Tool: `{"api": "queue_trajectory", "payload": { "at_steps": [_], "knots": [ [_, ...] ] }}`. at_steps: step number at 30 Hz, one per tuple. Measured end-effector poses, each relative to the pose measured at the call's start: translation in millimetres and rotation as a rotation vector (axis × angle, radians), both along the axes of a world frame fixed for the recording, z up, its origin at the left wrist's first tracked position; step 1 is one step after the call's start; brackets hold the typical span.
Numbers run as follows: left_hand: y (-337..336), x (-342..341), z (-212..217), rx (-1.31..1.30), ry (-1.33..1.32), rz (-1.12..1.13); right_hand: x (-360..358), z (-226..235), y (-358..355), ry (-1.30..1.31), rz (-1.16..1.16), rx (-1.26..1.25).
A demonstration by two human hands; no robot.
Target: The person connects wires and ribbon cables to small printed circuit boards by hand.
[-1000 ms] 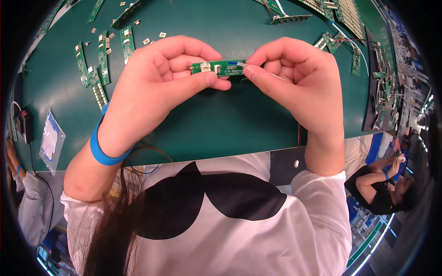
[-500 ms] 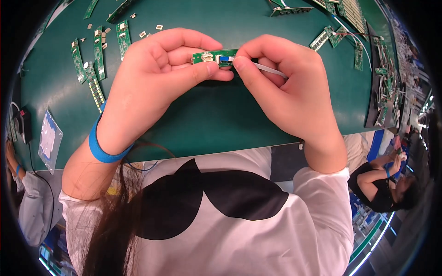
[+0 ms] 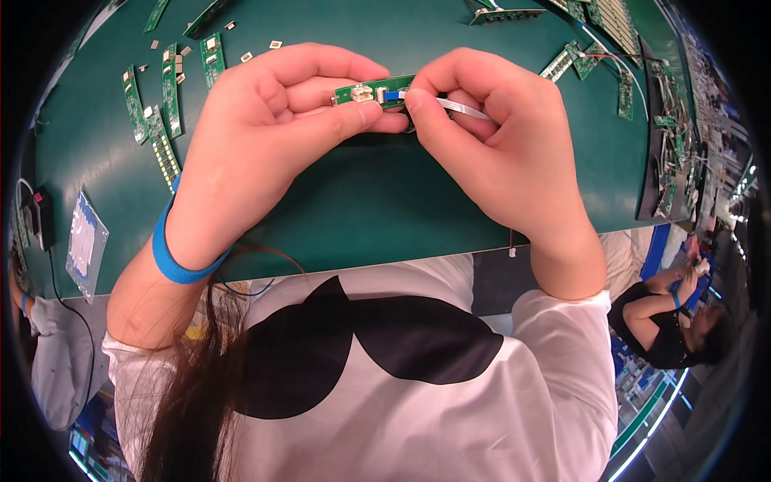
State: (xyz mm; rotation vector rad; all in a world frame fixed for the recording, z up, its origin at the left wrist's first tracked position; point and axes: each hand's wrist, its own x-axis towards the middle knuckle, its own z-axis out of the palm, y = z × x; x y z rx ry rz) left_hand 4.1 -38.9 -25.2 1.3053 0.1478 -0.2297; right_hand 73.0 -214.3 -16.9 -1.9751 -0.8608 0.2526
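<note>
Between my two hands is a narrow green circuit board (image 3: pixel 345 95), held up over the table and slightly tilted. My left hand (image 3: pixel 261 128) is closed on its left part, thumb in front and fingers behind. My right hand (image 3: pixel 506 136) pinches a flat white ribbon cable (image 3: pixel 464 108) near its blue end (image 3: pixel 392 95). That blue end lies at a small white connector (image 3: pixel 381 95) on the board; whether it is seated inside, I cannot tell. Another white socket (image 3: pixel 362 93) sits left of it. My right fingertips cover the board's right end.
Several green boards (image 3: pixel 170 92) and small pale pieces (image 3: pixel 246 57) lie on the green table (image 3: pixel 361 209) at left, above a clear plastic bag (image 3: pixel 85 245). More wired boards (image 3: pixel 560 63) lie at far right, beside a dark tray (image 3: pixel 649 173). A co-worker (image 3: pixel 662 321) sits at right.
Both hands and the board have risen slightly, and the board has tilted, its right end going up. The ribbon cable stays pinched in my right hand at the connector.
</note>
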Motion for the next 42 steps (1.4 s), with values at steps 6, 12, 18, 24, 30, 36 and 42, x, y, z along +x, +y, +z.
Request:
{"api": "queue_trajectory", "payload": {
  "at_steps": [6, 12, 18, 24, 30, 36, 42],
  "knots": [
    [0.7, 1.2, -0.9, 0.000, 0.006, -0.011, 0.1, 0.7, -0.3, -0.011, -0.010, -0.032],
    [0.8, 0.8, 0.1, -0.009, 0.008, -0.012, -0.8, 0.1, 0.0, 0.006, -0.027, -0.034],
    [1.2, 0.6, -1.3, -0.008, 0.004, -0.012, 0.1, 0.2, -0.5, 0.003, -0.011, -0.041],
    [-0.1, 0.1, -0.1, -0.021, 0.008, 0.005, 0.7, -1.6, -1.1, -0.004, -0.010, 0.004],
    [-0.3, 1.0, 0.5, -0.001, 0.013, -0.006, 0.2, -1.2, -1.3, 0.014, -0.016, -0.029],
    [0.3, 0.8, -0.5, 0.004, -0.011, -0.003, -1.2, 2.0, 3.7, 0.014, -0.047, -0.099],
    [0.5, 1.0, 0.4, -0.011, -0.007, -0.008, -1.3, -2.4, -0.5, 0.010, 0.013, -0.029]
  ]
}}
